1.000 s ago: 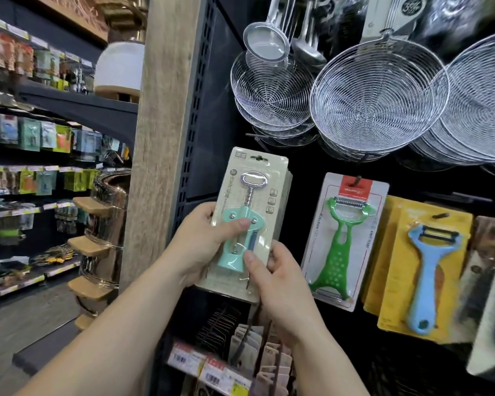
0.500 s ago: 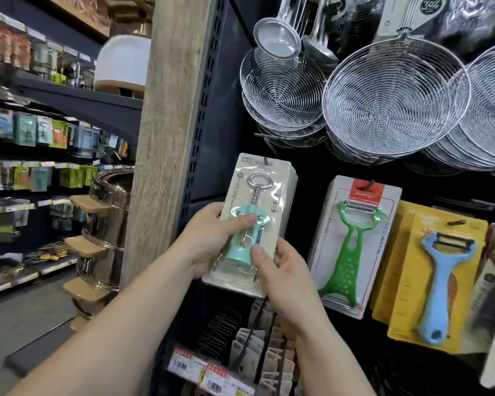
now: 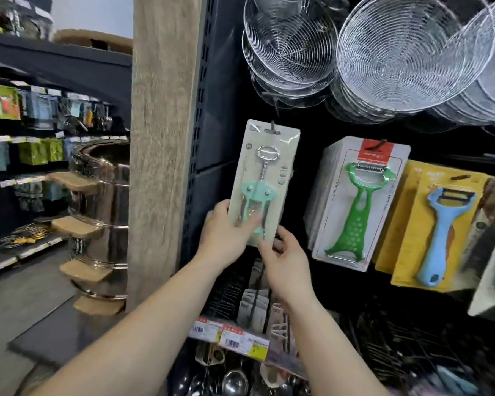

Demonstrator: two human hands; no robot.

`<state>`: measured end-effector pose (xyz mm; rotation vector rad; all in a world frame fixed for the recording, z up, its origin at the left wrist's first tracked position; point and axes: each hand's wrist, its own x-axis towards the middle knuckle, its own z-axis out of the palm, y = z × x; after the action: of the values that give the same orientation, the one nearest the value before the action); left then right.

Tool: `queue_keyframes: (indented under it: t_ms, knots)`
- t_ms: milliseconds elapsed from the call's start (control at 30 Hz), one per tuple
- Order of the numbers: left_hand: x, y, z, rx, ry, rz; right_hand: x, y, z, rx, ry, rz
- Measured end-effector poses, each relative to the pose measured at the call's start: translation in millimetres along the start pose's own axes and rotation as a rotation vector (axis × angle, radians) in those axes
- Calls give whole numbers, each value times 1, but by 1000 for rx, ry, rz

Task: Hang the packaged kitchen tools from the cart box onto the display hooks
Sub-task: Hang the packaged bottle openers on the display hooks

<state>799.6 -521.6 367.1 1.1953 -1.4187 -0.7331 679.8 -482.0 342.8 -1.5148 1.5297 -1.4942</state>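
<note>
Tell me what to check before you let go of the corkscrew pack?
1. Hook through the hang hole of the corkscrew pack: looks so, ok.
2. Pack seated fully back on hook: cannot tell.
3. Left hand grips the pack's lower left edge: ok.
4. Right hand holds the bottom edge: ok.
5. Pack hangs straight: slightly tilted, not ok.
6. Clear of the green peeler pack: apart, ok.

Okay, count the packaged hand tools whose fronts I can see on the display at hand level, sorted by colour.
Mint green corkscrew, held by the left hand and right hand: 1
Green peeler: 1
Blue peeler: 1
Total: 3
The pack at the far right edge is too blurred to count.
</note>
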Motion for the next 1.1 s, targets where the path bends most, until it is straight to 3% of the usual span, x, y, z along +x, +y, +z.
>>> queue_keyframes:
  t_ms: [167, 300, 567, 800, 1100]
  knots:
    - [-19, -43, 14, 120, -73, -100, -32, 29, -4, -238, 28, 102]
    - [-53, -73, 34, 345, -299, -156, -58, 54, -23, -421, -4, 131]
    - [-140, -74, 113, 798, -715, 153, -135, 129, -112, -802, -90, 403]
    - [-260, -37, 208, 854, -1056, 289, -239, 169, -235, -852, 49, 602]
    - [-441, 33, 331, 768, -1276, 487, -391, 170, -405, -875, 229, 788]
